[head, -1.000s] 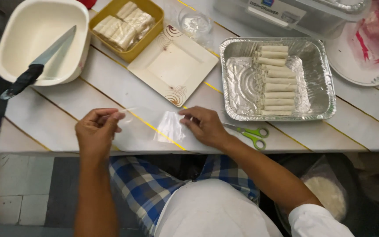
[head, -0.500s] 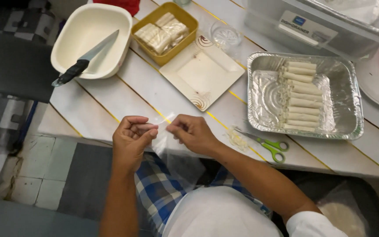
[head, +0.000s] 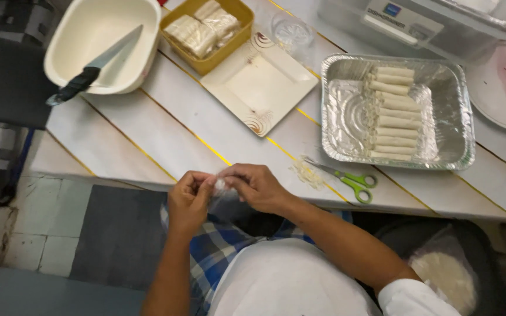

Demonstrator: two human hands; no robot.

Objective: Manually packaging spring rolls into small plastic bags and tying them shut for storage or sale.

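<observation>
My left hand (head: 190,199) and my right hand (head: 255,187) meet at the near edge of the white table (head: 165,134), fingertips together. Between them they pinch a crumpled piece of clear plastic film (head: 220,188), bunched into a small wad just off the table edge. Both hands have their fingers curled around it. A small heap of pale shreds (head: 306,171) lies on the table just right of my right hand, beside green-handled scissors (head: 349,179).
A foil tray (head: 458,117) holds a row of several pale rolls (head: 387,114). A square cream plate (head: 259,82), a yellow box of wrapped rolls (head: 206,29), a clear glass (head: 291,32) and a cream basin (head: 98,32) with a knife (head: 92,67) sit farther back.
The flat plastic film that lay on the table has been lifted and gathered into a wad. My hands moved together and toward the table edge.
</observation>
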